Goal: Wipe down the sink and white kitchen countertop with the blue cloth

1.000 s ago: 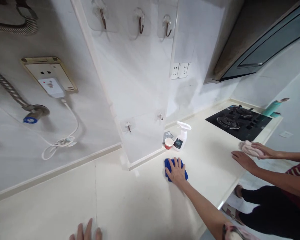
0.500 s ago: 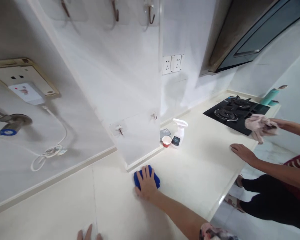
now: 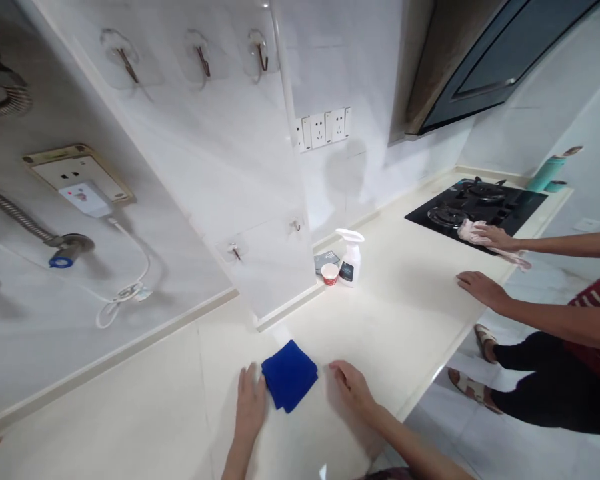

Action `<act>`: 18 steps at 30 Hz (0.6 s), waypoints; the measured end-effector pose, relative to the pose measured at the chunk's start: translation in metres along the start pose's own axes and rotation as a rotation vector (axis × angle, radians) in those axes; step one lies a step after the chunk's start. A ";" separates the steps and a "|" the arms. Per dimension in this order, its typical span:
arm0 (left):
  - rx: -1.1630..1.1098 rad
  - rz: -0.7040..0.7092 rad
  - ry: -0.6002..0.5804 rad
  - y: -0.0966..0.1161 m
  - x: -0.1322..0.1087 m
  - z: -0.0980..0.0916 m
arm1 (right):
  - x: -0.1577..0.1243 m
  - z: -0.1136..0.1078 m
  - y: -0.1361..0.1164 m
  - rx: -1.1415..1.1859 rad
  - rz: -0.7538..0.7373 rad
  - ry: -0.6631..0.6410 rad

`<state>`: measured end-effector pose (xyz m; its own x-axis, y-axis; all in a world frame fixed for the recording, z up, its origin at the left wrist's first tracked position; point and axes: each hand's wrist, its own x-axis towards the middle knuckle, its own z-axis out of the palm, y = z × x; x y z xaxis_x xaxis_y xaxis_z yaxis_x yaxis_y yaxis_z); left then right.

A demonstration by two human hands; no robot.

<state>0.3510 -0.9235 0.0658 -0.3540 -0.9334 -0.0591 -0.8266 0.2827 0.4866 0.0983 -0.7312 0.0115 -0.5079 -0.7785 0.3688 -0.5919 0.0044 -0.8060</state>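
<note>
A folded blue microfibre cloth [image 3: 289, 375] lies flat on the cream countertop [image 3: 405, 313]. My left hand [image 3: 250, 403] rests open on the counter, right at the cloth's left edge. My right hand [image 3: 353, 387] lies open just beyond its right side, with a small gap between them. Neither hand holds anything. Farther right, a co-worker's hand [image 3: 495, 237] presses a pink cloth [image 3: 473, 233] on the black gas hob [image 3: 473, 213]. That person's other hand [image 3: 483, 290] rests on the counter edge.
A white spray bottle [image 3: 350, 263], a small red-and-white cup [image 3: 330, 274] and a dark packet [image 3: 327, 261] stand by the wall pillar. Wall sockets, adhesive hooks, a cable and a hose fitting sit on the walls. A green bottle [image 3: 545, 175] stands behind the hob.
My right hand has come off the blue cloth, which now lies lower left. My left hand has moved farther into view. The co-worker's pink cloth has moved from above the hob down onto it.
</note>
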 end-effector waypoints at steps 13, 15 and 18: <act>0.099 0.003 -0.217 0.052 0.032 0.005 | -0.012 -0.012 0.000 -0.059 -0.116 -0.027; 0.072 -0.057 -0.284 0.048 0.026 -0.001 | -0.013 -0.011 0.001 -0.062 -0.115 -0.027; -0.013 -0.153 -0.375 0.032 0.000 0.002 | -0.015 -0.010 0.003 -0.062 -0.107 -0.034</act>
<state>0.3236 -0.9145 0.0795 -0.3645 -0.8184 -0.4443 -0.8775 0.1421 0.4581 0.0984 -0.7133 0.0083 -0.4188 -0.7971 0.4350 -0.6800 -0.0421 -0.7320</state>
